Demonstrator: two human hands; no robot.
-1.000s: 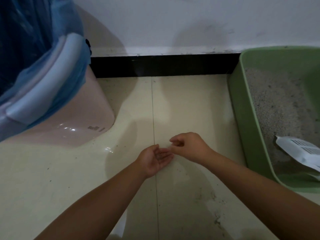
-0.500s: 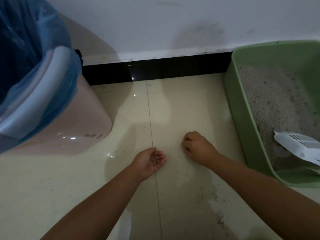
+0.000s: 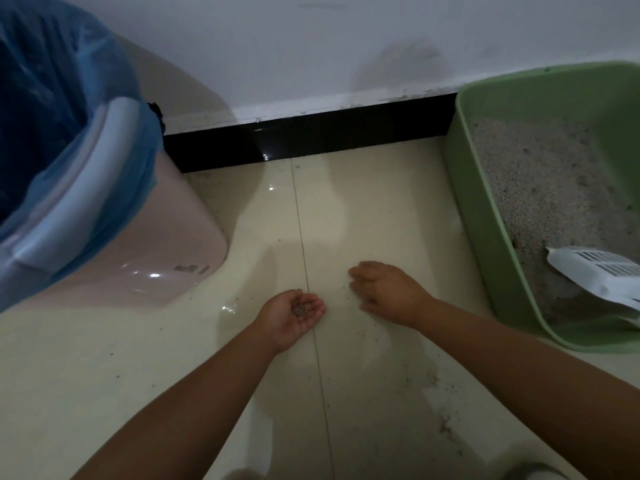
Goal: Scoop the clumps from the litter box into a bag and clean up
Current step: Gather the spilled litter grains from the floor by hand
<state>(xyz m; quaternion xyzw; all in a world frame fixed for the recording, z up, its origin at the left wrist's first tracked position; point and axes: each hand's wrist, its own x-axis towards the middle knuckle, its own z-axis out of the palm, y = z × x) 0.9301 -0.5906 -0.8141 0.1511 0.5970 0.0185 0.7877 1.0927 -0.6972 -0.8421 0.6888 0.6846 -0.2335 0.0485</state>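
My left hand (image 3: 294,315) is cupped palm up just above the cream floor tiles, with a small heap of litter grains (image 3: 299,309) in the palm. My right hand (image 3: 386,292) lies palm down on the floor to its right, fingers bent with their tips on the tile among scattered grains. A green litter box (image 3: 485,237) full of grey litter stands at the right, with a white slotted scoop (image 3: 595,275) lying inside its near end. A pink bin (image 3: 138,258) lined with a blue bag (image 3: 62,126) stands at the left.
A black skirting board (image 3: 311,136) and white wall close off the far side. Loose litter grains and dusty smears (image 3: 440,386) dot the tiles near my right forearm. Bare floor lies between the bin and the litter box.
My right hand left the cupped left palm, moved right and came down onto the floor. The left hand stayed cupped, now with grains visible in it.
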